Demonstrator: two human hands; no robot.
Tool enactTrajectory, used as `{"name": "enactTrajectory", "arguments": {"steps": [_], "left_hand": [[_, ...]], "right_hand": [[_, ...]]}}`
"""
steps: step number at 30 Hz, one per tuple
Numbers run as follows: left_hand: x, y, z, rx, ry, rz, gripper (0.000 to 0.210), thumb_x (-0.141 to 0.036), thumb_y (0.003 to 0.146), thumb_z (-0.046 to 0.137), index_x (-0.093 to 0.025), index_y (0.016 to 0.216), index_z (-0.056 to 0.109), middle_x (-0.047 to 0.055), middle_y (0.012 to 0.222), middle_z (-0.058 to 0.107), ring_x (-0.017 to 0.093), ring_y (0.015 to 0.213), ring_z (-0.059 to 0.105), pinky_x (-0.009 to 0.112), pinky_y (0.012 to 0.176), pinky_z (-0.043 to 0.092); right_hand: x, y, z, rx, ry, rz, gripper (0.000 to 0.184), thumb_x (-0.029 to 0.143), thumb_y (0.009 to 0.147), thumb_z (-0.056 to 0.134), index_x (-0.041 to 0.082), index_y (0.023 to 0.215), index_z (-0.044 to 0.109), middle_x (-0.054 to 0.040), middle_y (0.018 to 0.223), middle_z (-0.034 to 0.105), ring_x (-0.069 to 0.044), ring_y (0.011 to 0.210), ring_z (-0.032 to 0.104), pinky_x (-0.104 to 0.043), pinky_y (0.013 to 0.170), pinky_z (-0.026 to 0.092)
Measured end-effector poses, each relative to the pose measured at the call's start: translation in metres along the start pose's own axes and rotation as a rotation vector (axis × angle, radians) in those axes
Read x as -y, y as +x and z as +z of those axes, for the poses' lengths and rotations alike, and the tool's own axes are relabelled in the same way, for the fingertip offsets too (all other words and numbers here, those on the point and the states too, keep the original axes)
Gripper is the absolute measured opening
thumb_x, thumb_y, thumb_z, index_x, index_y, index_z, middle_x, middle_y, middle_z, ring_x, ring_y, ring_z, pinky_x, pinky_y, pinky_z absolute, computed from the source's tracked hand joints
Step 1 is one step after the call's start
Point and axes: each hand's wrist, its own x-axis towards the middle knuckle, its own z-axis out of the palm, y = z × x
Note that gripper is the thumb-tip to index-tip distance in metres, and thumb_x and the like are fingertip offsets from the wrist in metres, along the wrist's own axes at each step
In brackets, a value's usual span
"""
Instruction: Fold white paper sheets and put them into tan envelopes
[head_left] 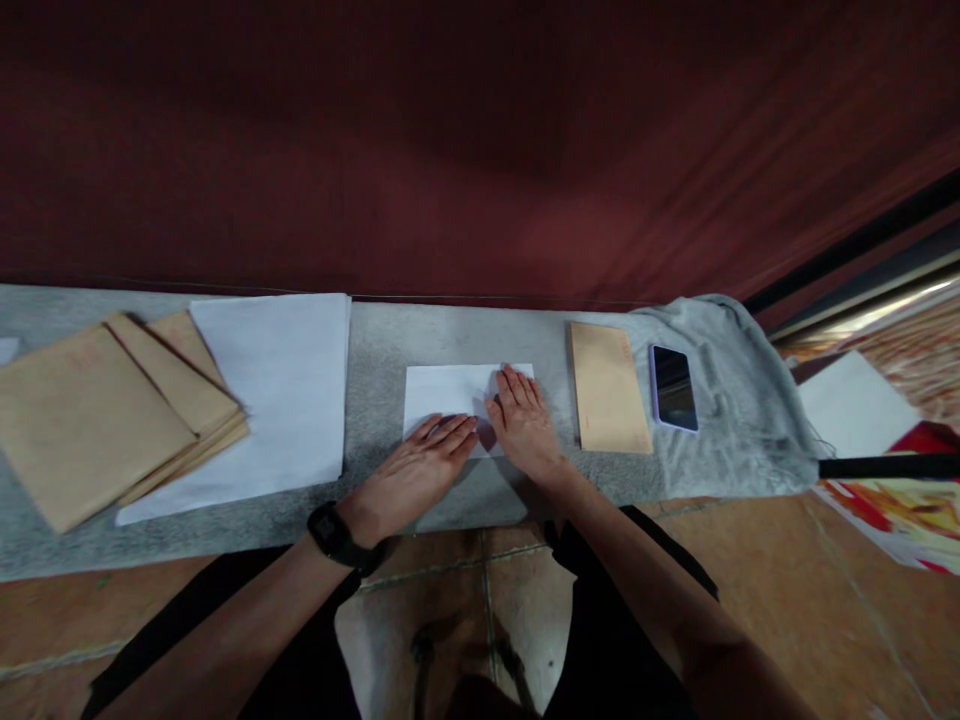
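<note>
Black watch (330, 530) at its wrist, the left hand (421, 462) lies flat, fingers extended, gripping nothing; the right hand (523, 420), farther, likewise. Beneath both: a white sheet (446, 388) on grey cloth (377, 372), left of a brown envelope (609, 390). Uneven pressure could crease or skew the sheet.

- A long, narrow bench (379, 400) under grey cloth (750, 420), rumpled at the right end.
- Toward the left, a stack of large white paper (296, 390).
- Left of that, a pile of brown envelopes (97, 415), partly on the stack, partly on the cloth.
- Near the middle, a smaller white sheet (446, 390), flat.
- Farther right, a brown envelope (611, 390).
- Just beside it, a phone (675, 390), screen up.
</note>
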Motion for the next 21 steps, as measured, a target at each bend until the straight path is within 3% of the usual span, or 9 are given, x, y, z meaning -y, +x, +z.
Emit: {"name": "enactTrajectory", "arguments": {"steps": [5,10,14,21], "left_hand": [[-0.002,0.010,-0.005,-0.088,-0.064,-0.116,0.051,-0.017,0.094,0.043,-0.011,0.143,0.052,0.014,0.151,0.054,0.022,0.142,0.048,0.041,0.124,0.031],[-0.008,0.027,0.014,-0.169,-0.016,-0.307,0.056,-0.022,0.096,0.038,0.000,0.147,0.045,0.023,0.156,0.044,0.029,0.149,0.038,0.047,0.125,0.027],[-0.005,0.034,0.027,-0.194,-0.015,-0.307,0.063,-0.026,0.096,0.038,-0.001,0.153,0.036,0.021,0.161,0.036,0.029,0.153,0.029,0.052,0.127,0.022],[0.004,0.041,0.025,-0.190,-0.031,-0.317,0.062,-0.026,0.097,0.038,-0.007,0.156,0.034,0.016,0.163,0.033,0.027,0.154,0.025,0.051,0.128,0.018]], "right_hand": [[0.007,0.000,0.000,0.020,0.036,-0.041,0.053,0.034,0.108,0.029,0.008,0.152,0.044,-0.0150,0.161,0.040,-0.025,0.151,0.035,-0.047,0.125,0.027],[0.015,0.000,0.001,0.084,0.010,-0.115,0.051,0.031,0.107,0.030,0.011,0.152,0.046,-0.0122,0.161,0.040,-0.024,0.151,0.034,-0.047,0.127,0.023],[0.014,0.001,0.003,0.091,-0.027,-0.126,0.051,0.030,0.107,0.032,0.014,0.154,0.042,-0.0103,0.163,0.035,-0.025,0.152,0.031,-0.048,0.127,0.021],[0.010,0.003,0.002,0.073,-0.043,-0.106,0.053,0.034,0.108,0.033,0.013,0.155,0.039,-0.0107,0.165,0.033,-0.026,0.153,0.030,-0.048,0.126,0.021]]}}
